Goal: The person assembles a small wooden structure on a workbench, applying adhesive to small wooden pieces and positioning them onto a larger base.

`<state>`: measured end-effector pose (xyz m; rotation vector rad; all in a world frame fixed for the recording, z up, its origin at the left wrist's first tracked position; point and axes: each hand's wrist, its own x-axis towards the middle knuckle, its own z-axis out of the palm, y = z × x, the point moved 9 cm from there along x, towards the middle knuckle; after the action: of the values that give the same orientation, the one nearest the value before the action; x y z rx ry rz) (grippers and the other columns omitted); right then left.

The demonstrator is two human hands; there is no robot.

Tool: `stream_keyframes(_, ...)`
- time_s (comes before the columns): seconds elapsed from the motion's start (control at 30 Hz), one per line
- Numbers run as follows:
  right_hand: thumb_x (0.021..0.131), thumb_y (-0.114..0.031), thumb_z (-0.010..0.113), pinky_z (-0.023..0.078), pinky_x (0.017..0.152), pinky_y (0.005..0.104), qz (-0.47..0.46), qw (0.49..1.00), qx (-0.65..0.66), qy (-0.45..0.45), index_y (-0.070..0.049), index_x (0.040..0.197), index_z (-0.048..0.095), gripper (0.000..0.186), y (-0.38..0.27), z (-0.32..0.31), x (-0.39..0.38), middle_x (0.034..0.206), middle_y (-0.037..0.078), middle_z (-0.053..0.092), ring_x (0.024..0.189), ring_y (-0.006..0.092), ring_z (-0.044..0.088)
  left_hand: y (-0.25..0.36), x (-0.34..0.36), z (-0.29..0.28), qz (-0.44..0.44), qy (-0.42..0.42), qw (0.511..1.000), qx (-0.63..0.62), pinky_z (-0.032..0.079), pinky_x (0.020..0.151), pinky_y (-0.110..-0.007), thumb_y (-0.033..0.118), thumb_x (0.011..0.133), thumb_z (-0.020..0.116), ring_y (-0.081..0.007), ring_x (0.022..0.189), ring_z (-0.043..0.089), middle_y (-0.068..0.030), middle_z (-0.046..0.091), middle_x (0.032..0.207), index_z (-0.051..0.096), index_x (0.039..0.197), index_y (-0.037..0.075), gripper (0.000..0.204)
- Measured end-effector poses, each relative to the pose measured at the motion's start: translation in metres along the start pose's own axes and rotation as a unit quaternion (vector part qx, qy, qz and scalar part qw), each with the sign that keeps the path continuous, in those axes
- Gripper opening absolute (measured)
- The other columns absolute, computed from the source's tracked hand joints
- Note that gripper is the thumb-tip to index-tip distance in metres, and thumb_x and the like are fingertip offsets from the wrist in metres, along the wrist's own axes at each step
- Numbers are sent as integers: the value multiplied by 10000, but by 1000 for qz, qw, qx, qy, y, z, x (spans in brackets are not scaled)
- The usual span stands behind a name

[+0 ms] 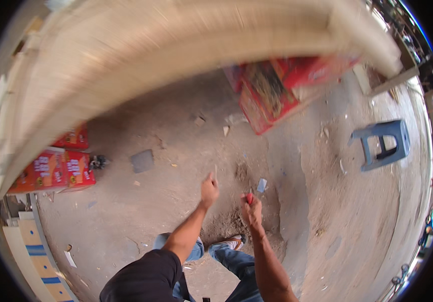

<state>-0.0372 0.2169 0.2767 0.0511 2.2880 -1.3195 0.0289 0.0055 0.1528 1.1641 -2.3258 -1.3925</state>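
Note:
My left hand (209,190) is closed, held out over the dirt floor. A thin pale sliver points up from its fingers; blur keeps me from telling what it is. To its right, my right hand (252,212) is wrapped round the red handle (249,198) of a small tool, whose working end I cannot make out. Neither hand touches the wooden bench (176,58) ahead, which is smeared by motion. On the floor just beyond my right hand lies a small light-blue piece (261,185).
Red cartons (50,170) stand under the bench at left. An open red box (266,95) with straw-coloured scraps sits beneath it ahead. A blue-grey plastic stool (383,144) is at right. A dark flat square (142,161) and small debris litter the floor.

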Motion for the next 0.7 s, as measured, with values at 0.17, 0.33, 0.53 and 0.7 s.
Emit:
stream_keyframes(0.17, 939, -207, 634, 486, 652, 408, -122, 988, -93, -13, -8, 953, 687, 206, -147, 2, -96, 721, 179, 601, 680, 265, 589, 148, -129, -114, -70, -105, 965, -230, 474, 589, -296, 86, 982, 554, -122, 658, 551, -57, 634, 752, 622, 964, -2, 112)
stream_keyframes(0.33, 885, -191, 659, 498, 714, 474, -205, 968, -138, -49, -2, 939, 645, 197, -353, -40, -199, 863, 238, 640, 830, 438, 632, 314, -196, -262, -107, -74, 922, -364, 503, 636, -252, 63, 986, 566, -70, 762, 600, -16, 663, 847, 636, 1030, 1, 103)
stream_keyframes(0.53, 905, -201, 636, 507, 736, 477, -229, 968, -88, -49, -2, 961, 646, 206, -519, -73, -255, 898, 234, 658, 849, 453, 638, 442, -180, -382, -16, -24, 922, -385, 479, 589, -231, 76, 990, 579, -65, 714, 609, -29, 671, 903, 620, 1086, -38, 155)
stream_keyframes(0.7, 894, -198, 670, 509, 641, 430, -298, 950, -81, -46, 12, 921, 659, 213, -577, -58, -221, 808, 234, 666, 746, 432, 649, 480, -124, -453, 2, -8, 983, -182, 521, 665, -297, 86, 936, 643, -139, 712, 655, -114, 712, 839, 686, 966, -25, 123)
